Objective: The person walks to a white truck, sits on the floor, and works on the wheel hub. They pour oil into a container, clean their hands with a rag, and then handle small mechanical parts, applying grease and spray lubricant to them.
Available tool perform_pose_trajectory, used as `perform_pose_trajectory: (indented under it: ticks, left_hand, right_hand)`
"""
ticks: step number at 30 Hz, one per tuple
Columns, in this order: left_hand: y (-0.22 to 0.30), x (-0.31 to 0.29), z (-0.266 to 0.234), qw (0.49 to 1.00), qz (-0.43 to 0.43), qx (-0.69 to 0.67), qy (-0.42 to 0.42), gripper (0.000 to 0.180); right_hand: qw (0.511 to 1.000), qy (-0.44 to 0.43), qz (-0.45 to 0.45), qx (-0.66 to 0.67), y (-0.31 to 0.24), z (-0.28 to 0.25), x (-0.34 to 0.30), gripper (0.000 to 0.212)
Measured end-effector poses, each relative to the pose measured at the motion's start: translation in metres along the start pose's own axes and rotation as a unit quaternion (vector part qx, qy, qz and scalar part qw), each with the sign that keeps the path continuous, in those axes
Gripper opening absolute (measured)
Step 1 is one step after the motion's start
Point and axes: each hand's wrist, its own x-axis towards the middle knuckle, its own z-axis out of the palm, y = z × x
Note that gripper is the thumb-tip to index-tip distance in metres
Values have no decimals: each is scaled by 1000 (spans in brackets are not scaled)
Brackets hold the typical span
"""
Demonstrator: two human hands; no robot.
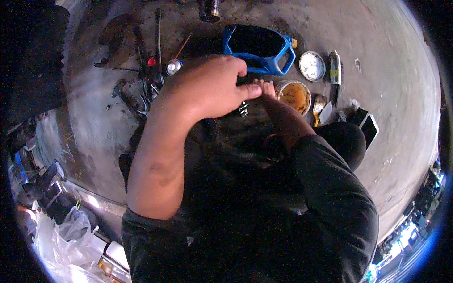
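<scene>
I see my left hand [212, 87] curled, thumb and fingers pinching a small metal part [243, 109] at centre. My right hand [265, 88] is mostly hidden behind it, so I cannot tell its grip. I would keep the part low and steady. Far: 1 blue jug [259, 49]; right: 1 grease tub [293, 95], crowding the work.

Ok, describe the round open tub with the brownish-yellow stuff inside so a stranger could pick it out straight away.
Start at the big blue jug lying cut open on the concrete floor. Just below its right end, beside the fingertips of the right hand, sits the tub. It is round and holds brownish-yellow paste, unlike the round lid with white residue up and to its right.
</scene>
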Motion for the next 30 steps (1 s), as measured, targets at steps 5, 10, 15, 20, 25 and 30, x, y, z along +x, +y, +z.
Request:
perform_pose_trajectory:
  ticks: [5, 10, 15, 20, 25, 30]
  left_hand:
    - [22, 16, 3, 999, 11, -1, -39, 46]
    - [26, 42, 33, 997, -39, 13, 65, 53]
    - [19, 78, 72, 934, -180, -222, 213, 50]
    - [65, 82, 47, 832, -132, -533, 74, 49]
    - [74, 97, 43, 711, -155, -676, 115, 46]
    - [85, 102, 17, 675, -50, -713, 183, 46]
  right_hand:
    - [945, -168, -33, 278, 26, -47, 33, 41]
    - [872, -279, -77, 396, 86, -176, 74, 52]
    - [918, -230, -26, 323, 132, -382, 99, 55]
    - [902, -6, 192, 386, 149, -454, 75, 50]
    - [774, 147, 161, 594, 160, -444, 66, 60]
    - [759, 157, 218, 594, 158, -467, 76, 40]
